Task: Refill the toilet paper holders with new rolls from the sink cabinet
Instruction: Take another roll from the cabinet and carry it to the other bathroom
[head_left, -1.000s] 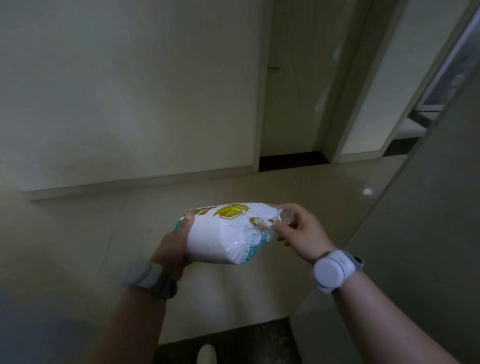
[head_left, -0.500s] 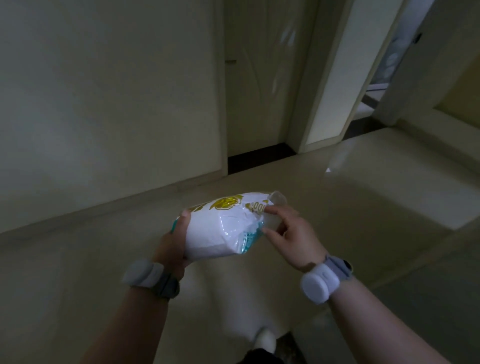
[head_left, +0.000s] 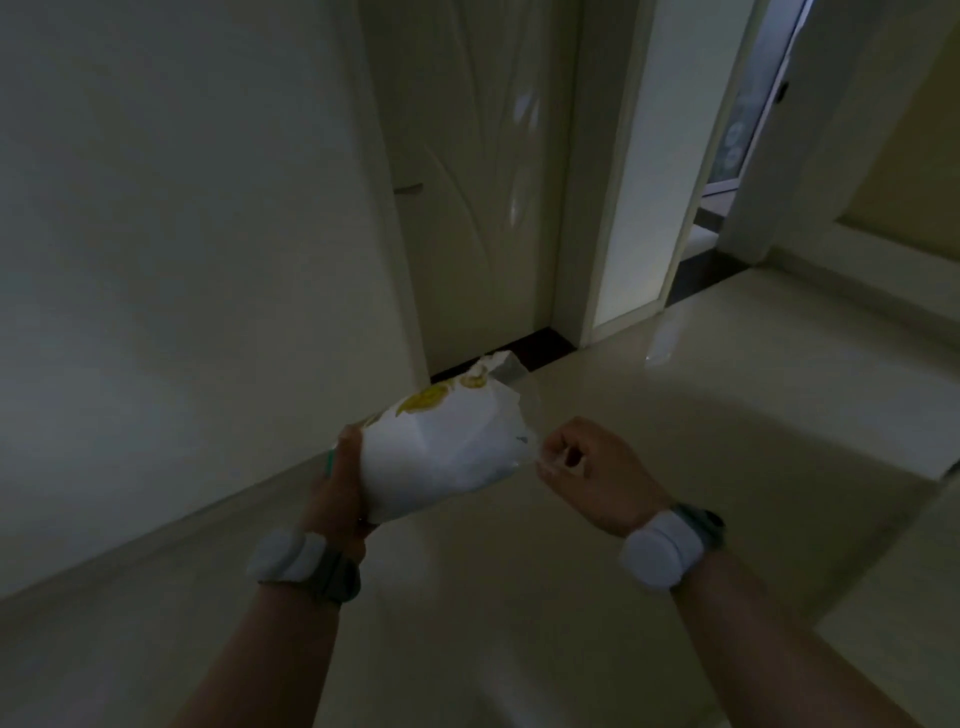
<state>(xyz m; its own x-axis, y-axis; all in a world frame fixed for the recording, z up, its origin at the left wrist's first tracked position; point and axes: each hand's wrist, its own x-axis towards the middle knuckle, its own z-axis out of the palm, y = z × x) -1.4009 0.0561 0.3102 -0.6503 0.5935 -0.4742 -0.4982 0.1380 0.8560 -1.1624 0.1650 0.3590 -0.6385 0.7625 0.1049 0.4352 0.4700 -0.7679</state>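
My two forearms reached out over the glossy floor (head_left: 571, 597), a pale band on each wrist. My left hand (head_left: 340, 480) gripped the wrapped pack of toilet paper (head_left: 441, 447) from its near end, holding it in the air, tilted with its far end higher. My right hand (head_left: 587, 462) was curled closed just beside the pack's right side, pinching a thin strip of clear wrapper (head_left: 524, 415) that stretched from the pack. Beyond, a plain wall ran on the left, and farther off stood a closed door (head_left: 483, 182), with an open doorway to its right
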